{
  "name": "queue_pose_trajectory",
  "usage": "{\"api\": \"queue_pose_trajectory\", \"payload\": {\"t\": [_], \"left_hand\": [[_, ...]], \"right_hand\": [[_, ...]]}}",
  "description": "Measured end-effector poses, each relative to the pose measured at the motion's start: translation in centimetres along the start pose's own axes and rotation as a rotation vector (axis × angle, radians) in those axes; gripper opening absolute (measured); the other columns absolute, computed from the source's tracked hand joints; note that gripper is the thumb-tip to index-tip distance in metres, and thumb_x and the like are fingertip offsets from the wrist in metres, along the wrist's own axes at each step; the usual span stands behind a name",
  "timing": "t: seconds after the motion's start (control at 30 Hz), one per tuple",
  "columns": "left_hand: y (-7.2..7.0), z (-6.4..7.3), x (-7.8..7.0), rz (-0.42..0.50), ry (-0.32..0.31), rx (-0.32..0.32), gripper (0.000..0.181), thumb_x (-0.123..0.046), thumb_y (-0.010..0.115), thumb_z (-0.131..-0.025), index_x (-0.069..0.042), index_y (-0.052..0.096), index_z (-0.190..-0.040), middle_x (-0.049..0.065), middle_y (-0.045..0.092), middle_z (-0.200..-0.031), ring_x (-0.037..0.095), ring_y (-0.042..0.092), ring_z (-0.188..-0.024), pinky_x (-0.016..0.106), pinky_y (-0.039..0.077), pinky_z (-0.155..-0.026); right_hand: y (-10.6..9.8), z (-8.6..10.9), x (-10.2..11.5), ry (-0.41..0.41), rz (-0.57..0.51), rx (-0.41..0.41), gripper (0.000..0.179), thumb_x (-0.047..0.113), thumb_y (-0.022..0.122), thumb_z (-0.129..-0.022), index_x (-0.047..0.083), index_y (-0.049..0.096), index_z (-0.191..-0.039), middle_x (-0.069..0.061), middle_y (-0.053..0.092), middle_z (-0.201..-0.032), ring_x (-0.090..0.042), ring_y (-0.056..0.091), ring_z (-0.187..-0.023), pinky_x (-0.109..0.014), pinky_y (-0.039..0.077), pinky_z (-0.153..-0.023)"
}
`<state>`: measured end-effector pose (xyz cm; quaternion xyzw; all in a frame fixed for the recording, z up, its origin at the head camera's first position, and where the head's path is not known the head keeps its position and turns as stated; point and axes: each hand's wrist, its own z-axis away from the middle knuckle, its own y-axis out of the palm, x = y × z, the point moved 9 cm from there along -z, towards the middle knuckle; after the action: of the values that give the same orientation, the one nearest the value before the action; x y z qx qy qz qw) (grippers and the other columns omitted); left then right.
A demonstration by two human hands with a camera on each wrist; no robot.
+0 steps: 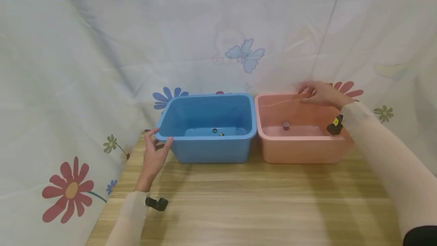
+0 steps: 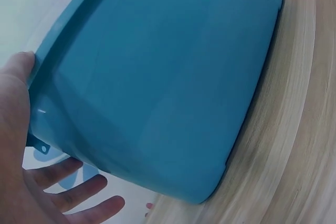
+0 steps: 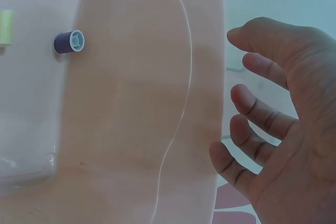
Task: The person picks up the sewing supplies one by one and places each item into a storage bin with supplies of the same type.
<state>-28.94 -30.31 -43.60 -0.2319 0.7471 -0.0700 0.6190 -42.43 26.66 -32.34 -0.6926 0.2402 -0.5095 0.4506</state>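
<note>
My left hand [image 1: 155, 158] rests at the near left corner of a blue plastic tub [image 1: 211, 150]. Its thumb touches the rim; in the left wrist view, the other visible fingers [image 2: 79, 195] extend loosely beside the wall. Above the far rim of a pink tub [image 1: 304, 151] hovers my right hand [image 1: 322, 93], fingers loosely bent and nothing between them. Inside the pink tub sits a purple thread spool [image 3: 63, 43]. A yellow-green spool [image 3: 6, 27] is partly cut off in the right wrist view.
Both tubs stand side by side on a wood-grain table [image 1: 239, 200]. Small dark items [image 1: 214, 130] lie in the blue tub, too small to identify. A thin white line [image 3: 190, 66] runs along the pink wall. Behind hangs a patterned sheet [image 1: 205, 22].
</note>
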Motion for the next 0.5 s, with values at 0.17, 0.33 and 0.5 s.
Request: {"api": "queue_pose_trajectory", "payload": {"t": [0.17, 0.33, 0.5], "left_hand": [[-0.1, 0.0, -0.4, -0.04, 0.011, 0.015, 0.075, -0.055, 0.063, -0.098, -0.03, 0.022, -0.155, 0.024, 0.043, -0.154, 0.042, 0.055, -0.127, 0.062, 0.047, -0.098], [-0.4, -0.1, -1.1, -0.087, 0.064, 0.012, 0.076, -0.052, 0.063, -0.099, -0.025, 0.022, -0.157, 0.02, 0.041, -0.156, 0.041, 0.054, -0.13, 0.061, 0.047, -0.098], [-0.8, -0.3, -1.8, -0.137, 0.101, -0.007, 0.081, -0.052, 0.065, -0.098, -0.024, 0.021, -0.159, 0.02, 0.034, -0.162, 0.043, 0.048, -0.134, 0.063, 0.04, -0.102]], "right_hand": [[0.3, 0.0, 0.6, -0.041, 0.012, 0.018, 0.044, 0.024, 0.078, -0.094, 0.005, 0.061, -0.13, -0.022, 0.062, -0.122, -0.035, 0.061, -0.101, -0.047, 0.053, -0.081], [0.6, 0.0, 1.4, -0.084, 0.004, 0.03, 0.049, 0.018, 0.079, -0.093, 0.002, 0.058, -0.135, -0.023, 0.061, -0.128, -0.037, 0.061, -0.104, -0.055, 0.052, -0.089], [0.9, 0.3, 2.3, -0.117, 0.003, 0.048, 0.057, 0.018, 0.079, -0.092, 0.003, 0.054, -0.141, -0.024, 0.059, -0.133, -0.04, 0.062, -0.108, -0.059, 0.051, -0.093]]}}
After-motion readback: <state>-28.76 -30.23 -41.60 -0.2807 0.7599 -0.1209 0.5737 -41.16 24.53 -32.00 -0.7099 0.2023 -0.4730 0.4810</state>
